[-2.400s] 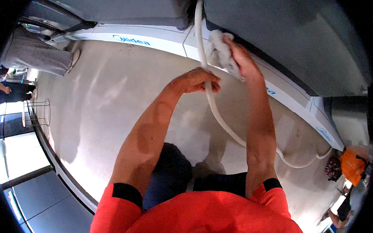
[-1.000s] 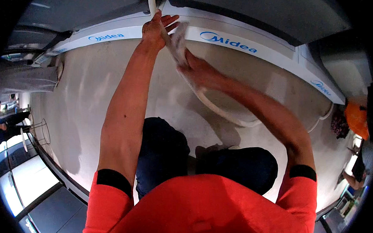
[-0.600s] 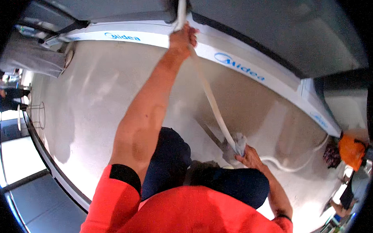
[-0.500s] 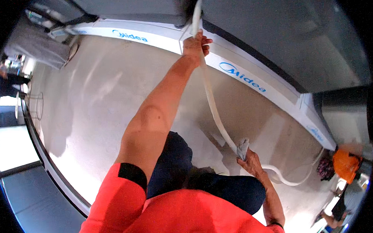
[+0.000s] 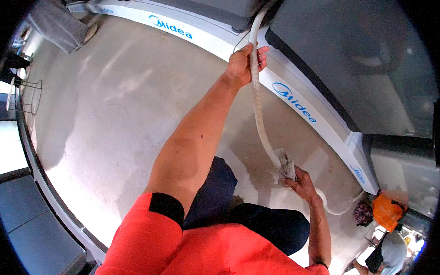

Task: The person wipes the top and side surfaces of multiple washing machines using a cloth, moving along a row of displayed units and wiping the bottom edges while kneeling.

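Observation:
A long off-white flexible hose hangs down from a gap between dark grey panels at the top. My left hand, arm stretched far forward, is closed around its upper part, the fingertips showing on the right side. Lower down, my right hand grips a crumpled whitish cloth, which is pressed about the hose. Below that hand the hose curves off to the right along the floor. The palm side of my right hand is hidden.
A white base rail with blue lettering runs below dark panels. At left stand a wire stool and a dark blue-grey panelled unit. Orange cloth and another person are at lower right. A grey-clad leg stands upper left.
The view has shifted, so the rail and panels sit differently. The cloth has spread more around the hose in my right hand. Both hands keep their holds.

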`<state>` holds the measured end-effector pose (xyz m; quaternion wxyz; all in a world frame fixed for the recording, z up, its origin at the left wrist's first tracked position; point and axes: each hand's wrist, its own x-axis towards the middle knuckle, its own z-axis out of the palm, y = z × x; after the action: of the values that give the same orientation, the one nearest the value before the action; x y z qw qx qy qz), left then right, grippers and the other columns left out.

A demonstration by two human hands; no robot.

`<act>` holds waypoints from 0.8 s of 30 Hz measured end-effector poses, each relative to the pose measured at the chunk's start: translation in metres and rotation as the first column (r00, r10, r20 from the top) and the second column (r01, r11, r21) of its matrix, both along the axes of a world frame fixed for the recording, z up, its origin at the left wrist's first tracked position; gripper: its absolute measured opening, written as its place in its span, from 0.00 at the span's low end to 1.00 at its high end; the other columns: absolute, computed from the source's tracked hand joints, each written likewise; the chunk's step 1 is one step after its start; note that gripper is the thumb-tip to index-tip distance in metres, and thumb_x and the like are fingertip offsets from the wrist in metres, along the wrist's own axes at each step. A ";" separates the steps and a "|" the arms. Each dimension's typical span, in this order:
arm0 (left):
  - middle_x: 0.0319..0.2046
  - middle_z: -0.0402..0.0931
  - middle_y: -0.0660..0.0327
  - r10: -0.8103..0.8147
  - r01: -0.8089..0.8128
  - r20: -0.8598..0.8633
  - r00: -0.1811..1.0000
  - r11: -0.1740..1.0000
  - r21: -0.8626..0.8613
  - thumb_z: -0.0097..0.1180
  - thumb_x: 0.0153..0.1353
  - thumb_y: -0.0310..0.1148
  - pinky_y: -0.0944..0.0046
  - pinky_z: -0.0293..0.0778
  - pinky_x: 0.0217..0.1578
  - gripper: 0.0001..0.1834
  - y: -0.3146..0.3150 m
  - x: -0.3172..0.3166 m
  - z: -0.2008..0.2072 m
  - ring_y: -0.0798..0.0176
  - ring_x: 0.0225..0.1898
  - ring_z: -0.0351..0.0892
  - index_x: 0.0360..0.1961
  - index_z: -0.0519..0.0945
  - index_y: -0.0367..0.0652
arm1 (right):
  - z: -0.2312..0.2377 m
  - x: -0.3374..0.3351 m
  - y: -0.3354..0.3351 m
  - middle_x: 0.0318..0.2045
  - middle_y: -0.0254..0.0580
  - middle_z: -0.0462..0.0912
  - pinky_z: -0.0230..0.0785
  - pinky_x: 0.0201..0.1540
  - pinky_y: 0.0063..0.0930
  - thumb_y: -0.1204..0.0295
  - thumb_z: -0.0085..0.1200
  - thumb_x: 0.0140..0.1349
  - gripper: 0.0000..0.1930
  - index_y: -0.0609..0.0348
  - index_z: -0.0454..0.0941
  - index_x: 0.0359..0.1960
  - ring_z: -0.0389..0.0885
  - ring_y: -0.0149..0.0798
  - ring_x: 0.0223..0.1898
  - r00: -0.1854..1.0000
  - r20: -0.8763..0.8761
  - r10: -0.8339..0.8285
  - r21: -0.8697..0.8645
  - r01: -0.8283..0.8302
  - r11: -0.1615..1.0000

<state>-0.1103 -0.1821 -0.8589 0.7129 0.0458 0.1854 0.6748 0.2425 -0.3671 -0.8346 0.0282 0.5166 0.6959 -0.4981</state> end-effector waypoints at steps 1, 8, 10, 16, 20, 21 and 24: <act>0.41 0.77 0.51 0.000 0.000 0.008 1.000 1.000 -0.003 0.39 0.72 0.40 0.63 0.76 0.35 0.16 0.001 0.000 -0.002 0.63 0.31 0.73 0.50 0.68 0.39 | 0.000 0.001 -0.002 0.41 0.45 0.81 0.70 0.46 0.32 0.71 0.60 0.54 0.23 0.61 0.73 0.53 0.78 0.38 0.41 0.998 -0.010 -0.065 -0.042 0.065 0.997; 0.33 0.76 0.56 0.072 -0.074 -0.116 0.991 0.997 -0.014 0.39 0.72 0.41 0.67 0.73 0.30 0.16 0.008 0.014 -0.006 0.66 0.27 0.71 0.48 0.70 0.39 | -0.007 0.020 0.002 0.42 0.40 0.81 0.71 0.47 0.30 0.74 0.61 0.55 0.25 0.60 0.72 0.56 0.77 0.34 0.40 0.995 -0.012 -0.095 -0.018 0.095 0.995; 0.33 0.77 0.57 0.143 -0.140 -0.301 0.943 0.990 0.032 0.41 0.71 0.44 0.67 0.72 0.29 0.18 0.005 0.021 -0.005 0.67 0.26 0.72 0.47 0.71 0.40 | -0.008 0.024 0.006 0.43 0.39 0.81 0.71 0.46 0.29 0.73 0.62 0.55 0.26 0.60 0.71 0.57 0.76 0.32 0.41 0.982 -0.040 -0.183 -0.080 0.180 0.980; 0.33 0.82 0.60 -0.117 0.065 -0.690 0.714 0.993 -0.101 0.43 0.64 0.62 0.60 0.76 0.37 0.31 0.003 0.049 -0.012 0.64 0.33 0.79 0.42 0.78 0.42 | -0.002 0.011 0.049 0.47 0.41 0.80 0.72 0.47 0.31 0.70 0.64 0.54 0.30 0.62 0.69 0.59 0.78 0.36 0.44 0.935 -0.122 -0.332 -0.075 0.325 0.943; 0.24 0.79 0.52 -0.036 -0.011 -0.570 0.821 0.997 -0.079 0.50 0.67 0.43 0.60 0.77 0.29 0.18 0.026 0.083 -0.052 0.61 0.29 0.81 0.32 0.76 0.35 | 0.000 -0.010 0.097 0.51 0.46 0.79 0.68 0.54 0.35 0.72 0.64 0.52 0.32 0.61 0.68 0.60 0.77 0.43 0.50 0.976 -0.126 -0.180 0.169 0.200 0.965; 0.26 0.80 0.53 -0.068 -0.016 -0.626 0.777 0.992 -0.127 0.52 0.63 0.41 0.58 0.77 0.31 0.15 0.032 0.086 -0.070 0.59 0.32 0.81 0.33 0.76 0.36 | 0.003 -0.015 0.106 0.51 0.47 0.78 0.67 0.56 0.36 0.72 0.64 0.52 0.32 0.61 0.68 0.60 0.77 0.44 0.51 0.991 -0.100 -0.091 0.212 0.111 0.971; 0.31 0.80 0.56 -0.020 0.156 -0.974 0.225 0.988 0.016 0.60 0.51 0.35 0.52 0.76 0.40 0.13 0.044 0.096 -0.118 0.52 0.39 0.79 0.35 0.75 0.40 | 0.013 -0.027 0.124 0.51 0.46 0.79 0.67 0.56 0.35 0.72 0.63 0.53 0.30 0.62 0.69 0.59 0.77 0.44 0.51 0.996 0.082 -0.038 0.459 -0.004 0.888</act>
<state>-0.0146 -0.1378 -0.9767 0.4771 0.5039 0.5470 0.4682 0.2157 -0.2430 -0.8213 -0.0681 0.5365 0.7872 -0.2965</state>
